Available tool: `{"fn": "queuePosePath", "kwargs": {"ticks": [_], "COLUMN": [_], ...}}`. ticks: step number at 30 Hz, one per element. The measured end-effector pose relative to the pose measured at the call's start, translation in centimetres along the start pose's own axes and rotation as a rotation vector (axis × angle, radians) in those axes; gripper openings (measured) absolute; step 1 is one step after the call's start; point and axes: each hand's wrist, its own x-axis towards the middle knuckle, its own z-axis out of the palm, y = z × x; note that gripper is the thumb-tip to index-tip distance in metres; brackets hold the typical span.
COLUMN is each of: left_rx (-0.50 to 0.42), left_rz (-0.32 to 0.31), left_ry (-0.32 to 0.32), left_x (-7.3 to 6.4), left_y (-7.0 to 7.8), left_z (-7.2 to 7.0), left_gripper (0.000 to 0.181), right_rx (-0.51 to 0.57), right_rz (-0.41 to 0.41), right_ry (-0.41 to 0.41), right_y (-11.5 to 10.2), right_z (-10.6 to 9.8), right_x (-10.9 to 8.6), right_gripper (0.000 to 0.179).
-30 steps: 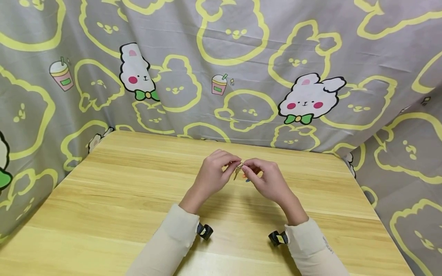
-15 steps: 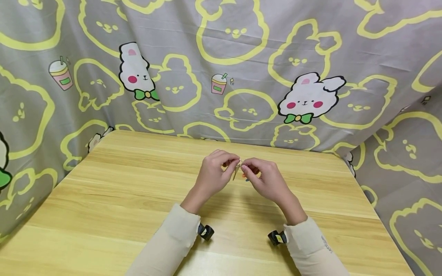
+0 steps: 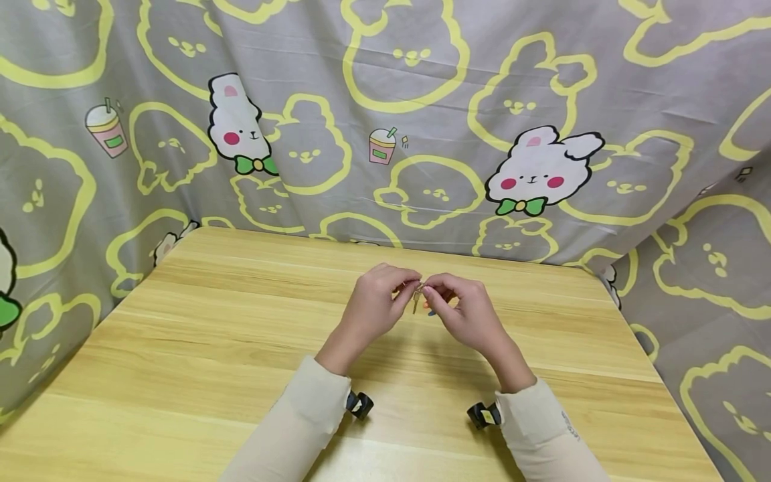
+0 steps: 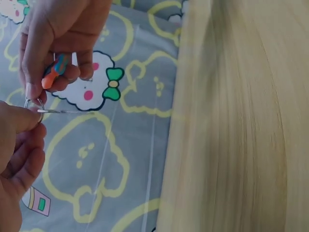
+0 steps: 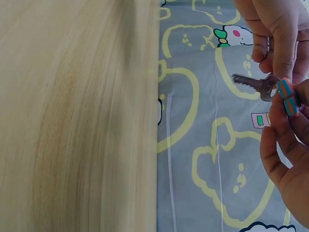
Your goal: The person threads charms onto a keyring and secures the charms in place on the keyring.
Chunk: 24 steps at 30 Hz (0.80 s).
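Observation:
My left hand (image 3: 376, 304) and right hand (image 3: 466, 311) meet above the middle of the table, fingertips nearly touching. Between them is a small metal key ring (image 4: 41, 109), pinched by the left thumb and forefinger at one side and by the right fingertips at the other. A toothed metal key (image 5: 258, 86) hangs from the ring, pointing down toward the table in the head view. Beside the right fingers dangles a small orange-and-blue charm (image 5: 288, 97), partly hidden by the right hand in the head view. Fingertips cover part of the ring.
The wood-grain table (image 3: 199, 348) lies below both hands. A grey curtain (image 3: 325, 60) with yellow animal outlines and white rabbits surrounds its back and sides. Black cameras (image 3: 361, 406) sit at both wrists, over beige sleeves.
The key has swung from a slant to hang more upright. My left fingertips have shifted slightly right, nearer the right ones. The right hand has hardly moved.

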Motion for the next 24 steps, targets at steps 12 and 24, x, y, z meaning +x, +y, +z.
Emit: {"fn": "queuePosePath", "kwargs": {"ticks": [12,24], "left_rx": [-0.021,-0.043], "left_rz": [0.052,-0.022], "left_ry": [0.026,0.030], "left_x": [0.07,-0.02], "left_y": [-0.16,-0.18], "left_z": [-0.52,-0.40], "left_gripper": [0.007,0.006], "right_rx": [0.001,-0.070], "right_rz": [0.016,-0.031], "right_ry": [-0.008,-0.011], "right_y": [-0.03,0.30], "right_z": [0.03,0.09], "right_x": [0.05,0.01], "right_gripper": [0.010,0.007]}}
